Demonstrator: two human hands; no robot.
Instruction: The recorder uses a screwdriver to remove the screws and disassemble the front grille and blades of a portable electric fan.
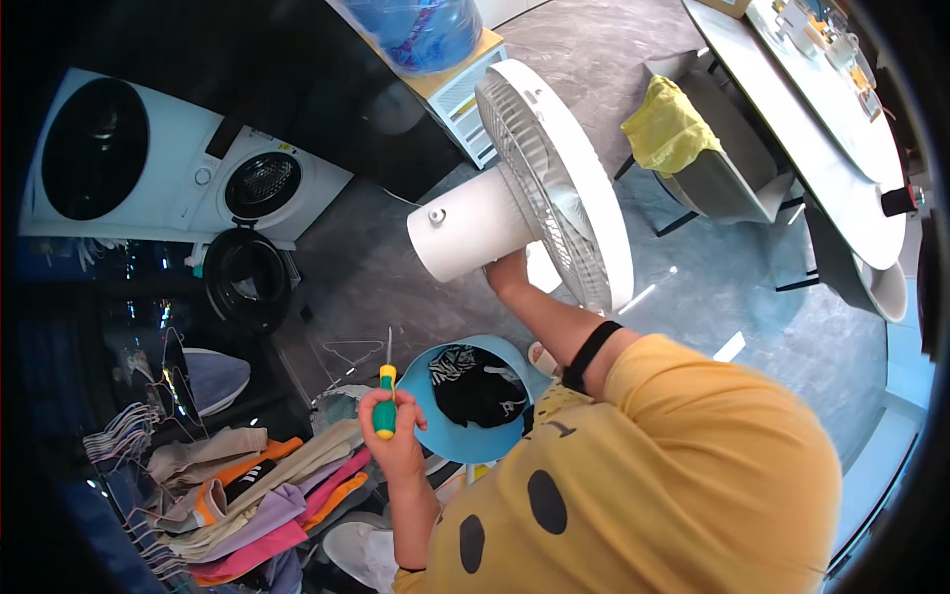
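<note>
The left grip (396,436) clasps a screwdriver (386,401), shaft pointing away; the fan (554,183) lies ahead-right, above the right grip (508,272), its closure hidden.

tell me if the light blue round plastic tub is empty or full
Partly full: black clothing and black-and-white striped cloth lie inside the tub, with bare inner wall showing.

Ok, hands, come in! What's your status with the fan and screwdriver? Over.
Left hand: grip on green-and-yellow screwdriver. Right hand: at white fan, partly behind its housing, grip hidden. Close by: blue tub holding clothes.
</note>
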